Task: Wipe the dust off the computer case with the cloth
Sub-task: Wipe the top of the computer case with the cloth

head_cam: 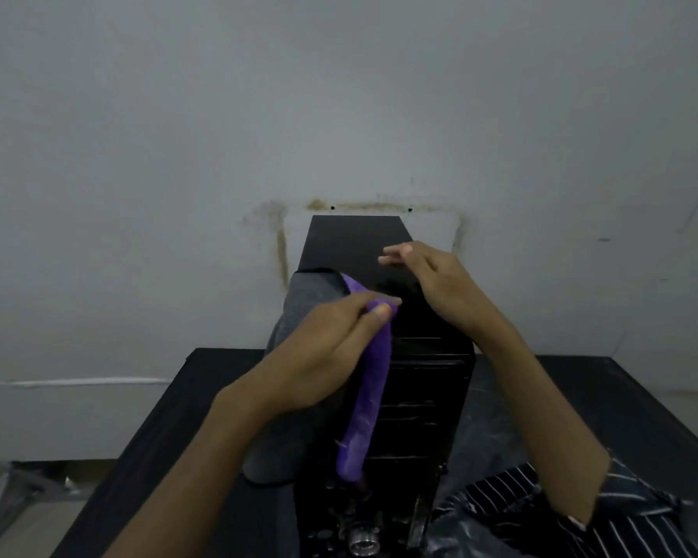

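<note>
Black computer case (pixel 383 356) stands upright on a dark counter (pixel 170 412), its far end against a pale, stained wall (pixel 339 94). Left hand (pixel 327 348) pinches the top of a purple cloth (pixel 369 388) between thumb and curled fingers (pixel 381 311); the cloth hangs down over the case's near left edge. A grey layer (pixel 303 300) shows behind it. Right hand (pixel 432 279) hovers above the case top, fingers loosely spread, holding nothing. Striped sleeve (pixel 629 513) at lower right.
</note>
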